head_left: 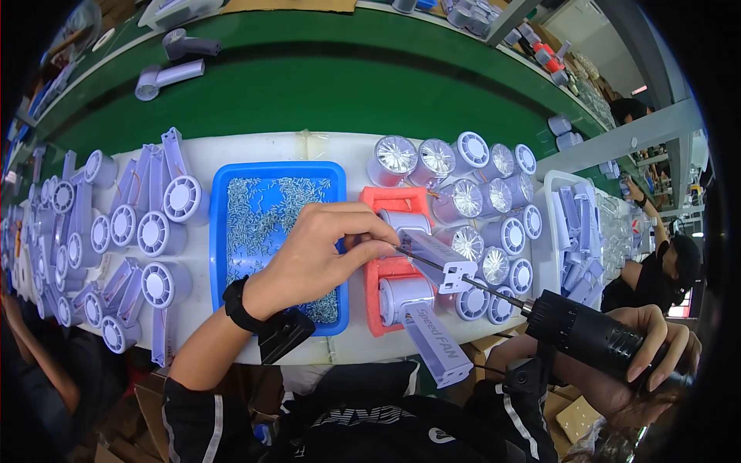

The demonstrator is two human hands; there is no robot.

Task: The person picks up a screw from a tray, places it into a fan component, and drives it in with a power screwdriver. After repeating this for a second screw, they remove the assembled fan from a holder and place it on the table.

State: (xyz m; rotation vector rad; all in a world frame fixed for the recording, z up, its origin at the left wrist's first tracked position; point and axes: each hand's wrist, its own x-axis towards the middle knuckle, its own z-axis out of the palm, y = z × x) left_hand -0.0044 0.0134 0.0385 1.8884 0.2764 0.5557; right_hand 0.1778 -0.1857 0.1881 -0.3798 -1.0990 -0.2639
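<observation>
My right hand (656, 347) grips a black electric screwdriver (587, 330). Its long thin bit (494, 290) reaches left across the handle (440, 258) of a lavender handheld fan. At the bit's far end, the thumb and fingers of my left hand (328, 243) are pinched together; what is between them is too small to make out. That fan's round head (407, 221) sits in a red foam holder (373, 270). Below it in the foam lies a second lavender fan (405, 299), its handle pointing toward me.
A blue tray (218, 231) of small screws lies under my left forearm. Many fans (162, 231) crowd the left; several round fan housings (467, 201) stand right. A white bin (552, 224) holds lavender handle parts. Behind runs a green belt (309, 77). Other people work at both sides.
</observation>
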